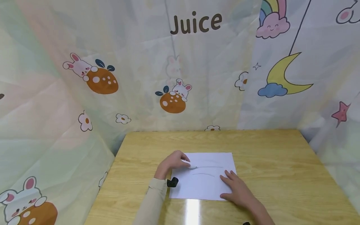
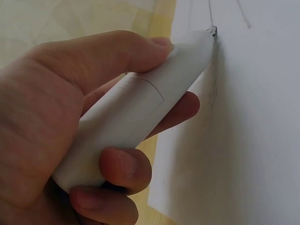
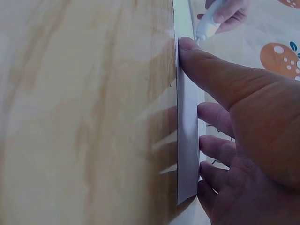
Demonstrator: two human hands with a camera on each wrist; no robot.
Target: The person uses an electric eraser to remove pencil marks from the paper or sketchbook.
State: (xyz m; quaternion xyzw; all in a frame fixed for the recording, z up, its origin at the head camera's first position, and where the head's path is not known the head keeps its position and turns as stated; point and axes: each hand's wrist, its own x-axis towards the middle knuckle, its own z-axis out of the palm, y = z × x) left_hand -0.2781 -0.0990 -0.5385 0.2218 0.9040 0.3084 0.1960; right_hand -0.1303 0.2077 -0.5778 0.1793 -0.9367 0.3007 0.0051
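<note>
My left hand [image 1: 173, 160] grips a thick white pen-shaped electric eraser [image 2: 117, 126], with the thumb along one side and fingers curled round its body. Its small darkened tip touches the white paper [image 1: 197, 189] at the left end of a straight grey line [image 1: 211, 167]. Below that runs a curved grey line [image 1: 203, 174], and a faint grey smear shows above. Dark specks lie near the tip in the left wrist view. On the paper's right edge rests my right hand [image 1: 239, 190], fingers spread and pressing on the sheet.
The paper lies on a wood-grained table [image 1: 270, 156], with a bright reflection near its front edge. Behind and to the sides hangs a printed curtain [image 1: 135, 68] with rabbits, flowers and the word "Juice". A dark wrist camera [image 1: 172, 182] is on the left wrist.
</note>
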